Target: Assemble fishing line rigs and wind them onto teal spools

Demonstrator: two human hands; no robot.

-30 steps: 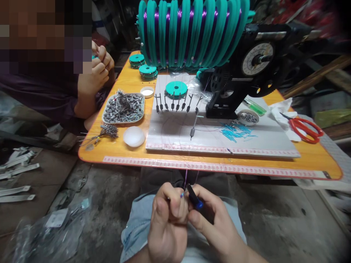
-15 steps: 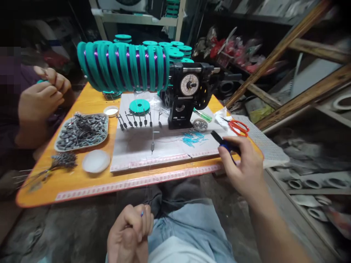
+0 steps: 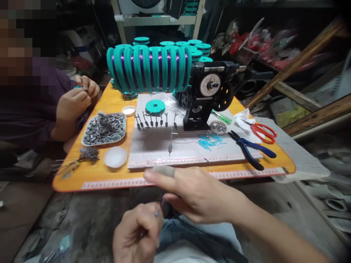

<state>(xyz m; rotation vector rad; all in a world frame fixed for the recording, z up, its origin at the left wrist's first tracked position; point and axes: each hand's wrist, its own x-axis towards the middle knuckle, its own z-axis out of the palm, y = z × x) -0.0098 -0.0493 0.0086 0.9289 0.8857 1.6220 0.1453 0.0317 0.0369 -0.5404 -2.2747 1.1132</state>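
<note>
My left hand (image 3: 138,232) is closed low over my lap, pinching a thin line whose small blue tip (image 3: 157,212) pokes out by the thumb. Just above it, my right hand (image 3: 192,191) reaches across with fingers stretched and thumb apart; a pale finger cot (image 3: 164,170) covers one finger. Blue-handled pliers (image 3: 249,149) lie on the right of the white board (image 3: 186,156). Beyond the hands, a grey sinker (image 3: 170,148) hangs on a line from a row of teal spools (image 3: 149,69) on a black winding machine (image 3: 201,98).
On the left stand a tray of grey sinkers (image 3: 105,128) and a white round lid (image 3: 115,157). Cut blue bits (image 3: 210,142), a dish of small metal parts (image 3: 218,126) and red scissors (image 3: 263,133) lie to the right. A co-worker's hands (image 3: 76,98) are at the far left.
My right hand has let go of the pliers on the board's right side and moved left to my left hand. The view has turned slightly left.
</note>
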